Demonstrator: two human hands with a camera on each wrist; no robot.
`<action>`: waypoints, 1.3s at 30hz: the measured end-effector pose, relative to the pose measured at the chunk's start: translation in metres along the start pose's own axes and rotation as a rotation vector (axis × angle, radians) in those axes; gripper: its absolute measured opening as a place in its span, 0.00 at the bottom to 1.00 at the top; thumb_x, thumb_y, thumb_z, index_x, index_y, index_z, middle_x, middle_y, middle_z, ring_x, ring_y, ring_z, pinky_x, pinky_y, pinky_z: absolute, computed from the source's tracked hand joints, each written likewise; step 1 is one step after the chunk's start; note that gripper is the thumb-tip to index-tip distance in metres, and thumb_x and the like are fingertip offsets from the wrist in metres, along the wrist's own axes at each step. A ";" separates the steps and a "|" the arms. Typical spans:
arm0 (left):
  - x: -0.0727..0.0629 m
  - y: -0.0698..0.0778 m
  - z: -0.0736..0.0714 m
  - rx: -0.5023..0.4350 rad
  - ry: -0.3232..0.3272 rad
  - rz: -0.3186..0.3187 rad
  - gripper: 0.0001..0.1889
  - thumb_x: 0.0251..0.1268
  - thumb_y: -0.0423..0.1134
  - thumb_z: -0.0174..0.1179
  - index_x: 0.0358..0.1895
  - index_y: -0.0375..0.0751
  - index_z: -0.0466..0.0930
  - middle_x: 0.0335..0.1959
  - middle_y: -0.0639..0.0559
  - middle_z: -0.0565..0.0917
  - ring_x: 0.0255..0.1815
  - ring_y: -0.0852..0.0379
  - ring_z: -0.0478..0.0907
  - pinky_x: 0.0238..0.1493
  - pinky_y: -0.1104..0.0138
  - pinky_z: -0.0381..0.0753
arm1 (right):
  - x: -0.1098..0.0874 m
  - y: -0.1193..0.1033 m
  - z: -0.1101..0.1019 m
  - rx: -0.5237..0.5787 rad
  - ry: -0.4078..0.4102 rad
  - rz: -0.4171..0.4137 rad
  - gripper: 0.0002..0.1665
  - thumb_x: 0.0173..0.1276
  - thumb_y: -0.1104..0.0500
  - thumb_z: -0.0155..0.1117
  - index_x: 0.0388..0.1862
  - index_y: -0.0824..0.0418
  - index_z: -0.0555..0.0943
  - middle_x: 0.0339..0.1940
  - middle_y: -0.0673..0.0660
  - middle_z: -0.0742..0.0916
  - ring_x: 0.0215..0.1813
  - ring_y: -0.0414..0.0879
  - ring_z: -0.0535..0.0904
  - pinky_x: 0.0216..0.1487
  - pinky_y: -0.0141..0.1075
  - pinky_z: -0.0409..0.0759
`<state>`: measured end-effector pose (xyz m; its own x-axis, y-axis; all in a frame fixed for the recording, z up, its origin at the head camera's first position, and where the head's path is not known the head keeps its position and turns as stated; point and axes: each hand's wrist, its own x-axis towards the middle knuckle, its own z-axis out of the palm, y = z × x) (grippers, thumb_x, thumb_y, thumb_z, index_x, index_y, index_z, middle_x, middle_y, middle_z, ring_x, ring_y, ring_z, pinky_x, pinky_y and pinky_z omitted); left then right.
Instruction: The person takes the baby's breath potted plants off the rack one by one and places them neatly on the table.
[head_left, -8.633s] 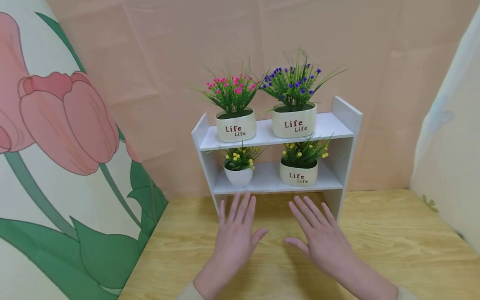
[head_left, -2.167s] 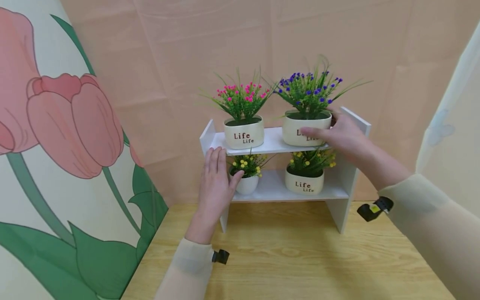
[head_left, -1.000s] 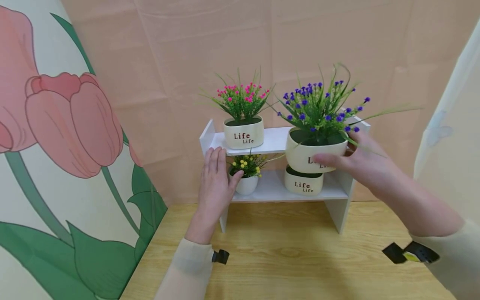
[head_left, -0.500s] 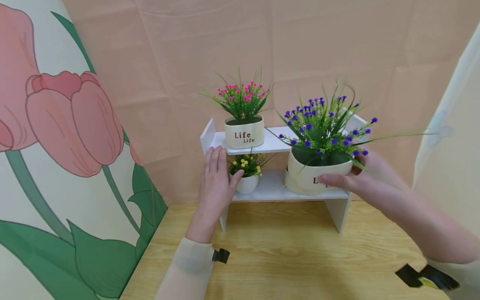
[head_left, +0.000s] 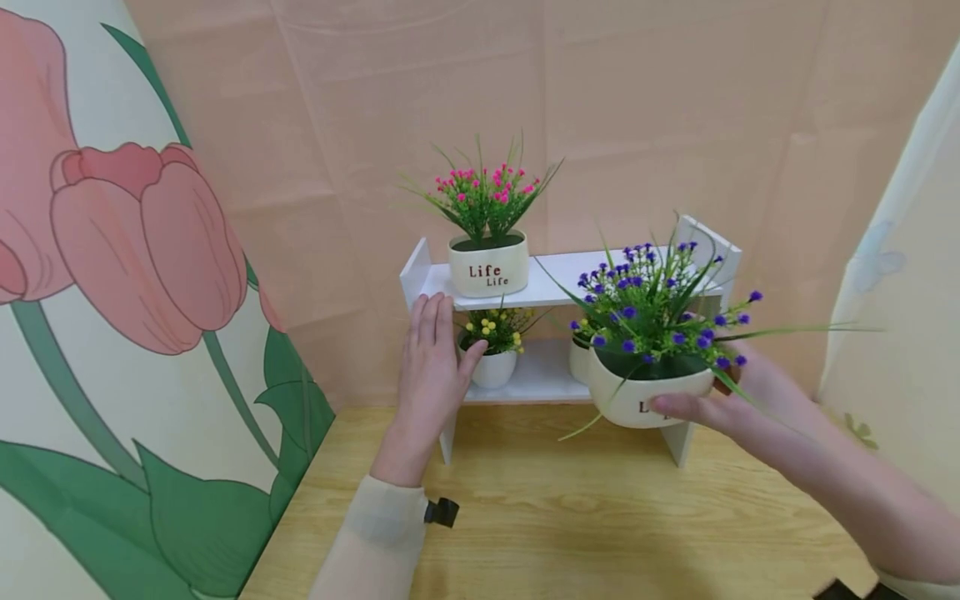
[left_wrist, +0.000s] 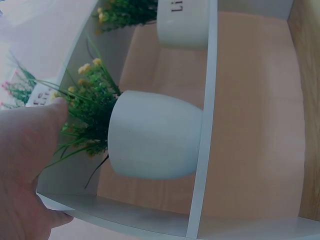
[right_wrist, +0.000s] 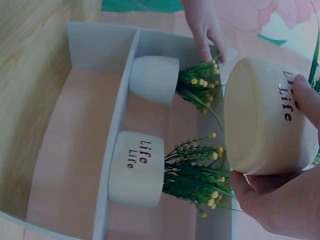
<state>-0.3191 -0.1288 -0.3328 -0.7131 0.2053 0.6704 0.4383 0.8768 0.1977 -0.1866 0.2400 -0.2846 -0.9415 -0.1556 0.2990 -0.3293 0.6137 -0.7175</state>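
Note:
My right hand point(head_left: 720, 392) grips the cream "Life" pot of a potted plant with purple flowers point(head_left: 648, 400), thumb across the printed front. The plant is in front of the white shelf unit point(head_left: 558, 279), hiding part of its right side; the right wrist view shows the pot's underside. My left hand point(head_left: 431, 367) rests at the shelf's upper left corner, fingers straight. Close to its thumb, a small white pot with yellow flowers point(head_left: 495, 368) stands on the lower shelf. Another "Life" pot with yellow flowers point(right_wrist: 137, 167) stands beside it, mostly hidden in the head view.
A potted plant with pink flowers point(head_left: 489, 265) stands on the upper shelf at the left. The shelf unit stands on a wooden table point(head_left: 540, 517), with a pink cloth point(head_left: 420, 100) behind it and a tulip-printed panel point(head_left: 120, 250) on the left.
My right hand has lifted the purple-flowered plant off the upper shelf and brought it forward, down and slightly right. After reaching the shelf corner, my left hand has stayed there.

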 end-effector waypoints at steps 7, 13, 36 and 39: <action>-0.001 0.000 0.000 0.000 0.001 0.002 0.44 0.86 0.58 0.58 0.88 0.34 0.50 0.87 0.40 0.56 0.91 0.41 0.42 0.90 0.51 0.45 | -0.010 0.007 0.009 -0.047 0.001 0.059 0.60 0.71 0.38 0.80 0.93 0.39 0.56 0.85 0.62 0.73 0.82 0.75 0.66 0.68 0.78 0.70; -0.001 0.000 -0.001 -0.006 -0.004 0.001 0.45 0.86 0.58 0.58 0.88 0.35 0.50 0.87 0.39 0.55 0.92 0.41 0.41 0.90 0.52 0.44 | -0.016 0.019 0.016 -0.056 0.014 0.055 0.65 0.70 0.42 0.82 0.94 0.51 0.52 0.87 0.68 0.68 0.81 0.77 0.65 0.68 0.81 0.66; -0.002 0.001 -0.002 0.001 -0.013 -0.023 0.45 0.86 0.59 0.58 0.89 0.35 0.50 0.88 0.40 0.55 0.92 0.42 0.40 0.90 0.50 0.46 | -0.047 0.088 0.029 -0.176 0.031 0.144 0.65 0.70 0.42 0.82 0.92 0.62 0.54 0.47 0.67 0.90 0.56 0.65 0.84 0.53 0.62 0.83; -0.002 0.002 -0.002 0.006 -0.017 -0.022 0.45 0.86 0.59 0.57 0.89 0.35 0.50 0.89 0.39 0.54 0.92 0.42 0.40 0.90 0.50 0.46 | -0.050 0.102 0.026 -0.144 0.006 0.192 0.58 0.72 0.41 0.80 0.89 0.62 0.62 0.49 0.66 0.90 0.50 0.57 0.84 0.48 0.49 0.83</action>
<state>-0.3155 -0.1285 -0.3326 -0.7317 0.1936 0.6535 0.4196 0.8835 0.2080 -0.1750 0.2898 -0.3893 -0.9853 -0.0208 0.1694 -0.1299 0.7358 -0.6647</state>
